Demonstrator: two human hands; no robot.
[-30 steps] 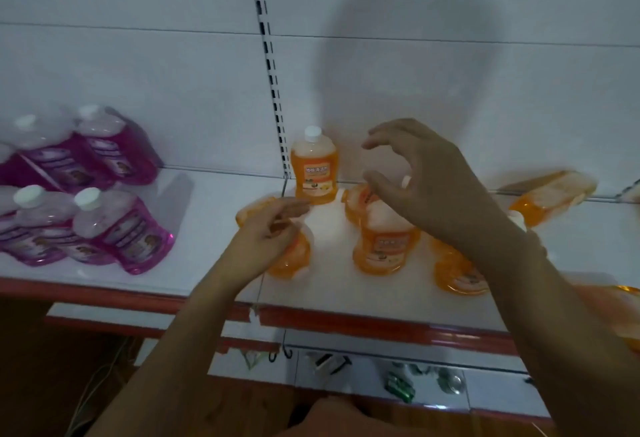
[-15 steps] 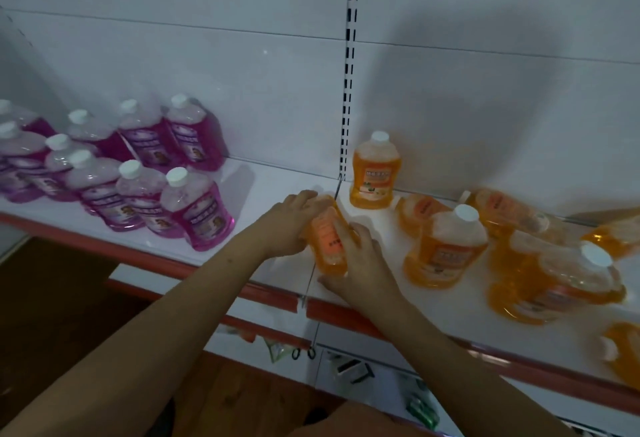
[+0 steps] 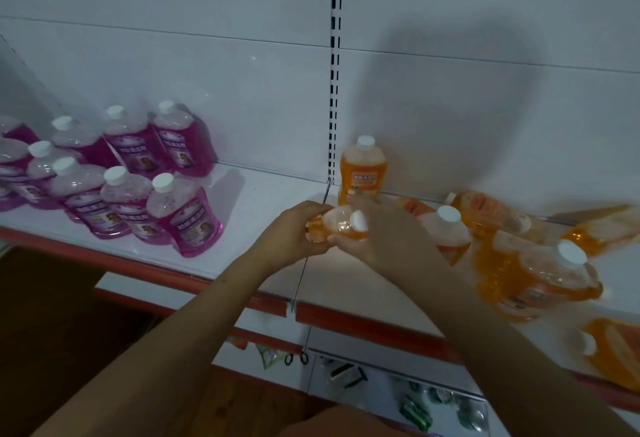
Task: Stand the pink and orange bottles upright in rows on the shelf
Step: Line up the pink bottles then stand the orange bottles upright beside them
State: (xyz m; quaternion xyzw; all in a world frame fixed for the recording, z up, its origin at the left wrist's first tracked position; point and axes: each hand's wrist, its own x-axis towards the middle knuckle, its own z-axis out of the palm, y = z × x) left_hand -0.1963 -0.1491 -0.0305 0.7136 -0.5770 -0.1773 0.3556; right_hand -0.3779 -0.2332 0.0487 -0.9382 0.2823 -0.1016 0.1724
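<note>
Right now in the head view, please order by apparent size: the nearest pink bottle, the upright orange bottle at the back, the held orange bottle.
1. nearest pink bottle
2. upright orange bottle
3. held orange bottle, mostly hidden by both hands, so unsure.

A shop — slotted white shelving (image 3: 263, 201) stocked with identical pink bottles (image 3: 185, 218).
</note>
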